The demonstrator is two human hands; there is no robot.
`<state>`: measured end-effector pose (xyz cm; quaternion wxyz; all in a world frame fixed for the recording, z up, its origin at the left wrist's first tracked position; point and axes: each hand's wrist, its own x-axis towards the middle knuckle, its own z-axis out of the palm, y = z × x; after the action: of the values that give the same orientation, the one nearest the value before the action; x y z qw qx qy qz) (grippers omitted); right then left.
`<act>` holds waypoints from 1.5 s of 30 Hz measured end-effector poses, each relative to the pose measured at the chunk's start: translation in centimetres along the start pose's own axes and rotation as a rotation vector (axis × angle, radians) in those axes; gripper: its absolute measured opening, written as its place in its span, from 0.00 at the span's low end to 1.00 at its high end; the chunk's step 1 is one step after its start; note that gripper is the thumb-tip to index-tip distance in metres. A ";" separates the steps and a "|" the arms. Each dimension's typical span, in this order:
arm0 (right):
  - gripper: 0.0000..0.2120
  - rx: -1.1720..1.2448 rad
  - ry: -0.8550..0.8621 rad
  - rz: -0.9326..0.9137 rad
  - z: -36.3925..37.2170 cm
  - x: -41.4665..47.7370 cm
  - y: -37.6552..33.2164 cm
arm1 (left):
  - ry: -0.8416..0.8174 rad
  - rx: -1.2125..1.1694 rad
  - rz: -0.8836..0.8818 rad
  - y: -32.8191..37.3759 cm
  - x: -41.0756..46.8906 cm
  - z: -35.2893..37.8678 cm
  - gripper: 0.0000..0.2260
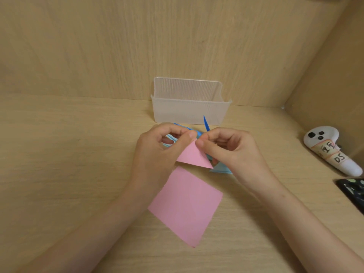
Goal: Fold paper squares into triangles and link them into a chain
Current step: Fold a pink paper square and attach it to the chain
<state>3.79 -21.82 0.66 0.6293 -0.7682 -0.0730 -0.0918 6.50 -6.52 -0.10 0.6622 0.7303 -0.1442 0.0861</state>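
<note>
- L grip (155,152) & R grip (230,150) both pinch top corner of pink triangle (194,157), mid surface (69,154).
- Blue folded pieces (220,169) behind grips, partly hidden.
- Step, prob.: linking triangle to blue chain; next needs tip fed into a pocket w/o crumpling.
- Pink square (185,205) flat toward front edge, unfolded.
- Clear box (189,111) at back edge by wood wall; controller (331,150), phone (352,192) at right edge.

Left hand (155,152) and right hand (232,150) meet at centre, fingers curled, thumb tips nearly touching, each pinching the top corner of a pink triangle (194,157). Bare forearms (94,223) converge from the lower corners.
</note>
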 end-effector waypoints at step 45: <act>0.06 -0.052 -0.045 -0.021 -1.3 0.1 -0.6 | -0.020 -0.055 -0.034 0.1 -0.1 0.4 0.06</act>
<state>3.71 -22.98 1.48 0.6062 -0.7855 -0.0928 -0.0831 6.34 -6.87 -0.05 0.6819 0.7149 -0.1408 0.0638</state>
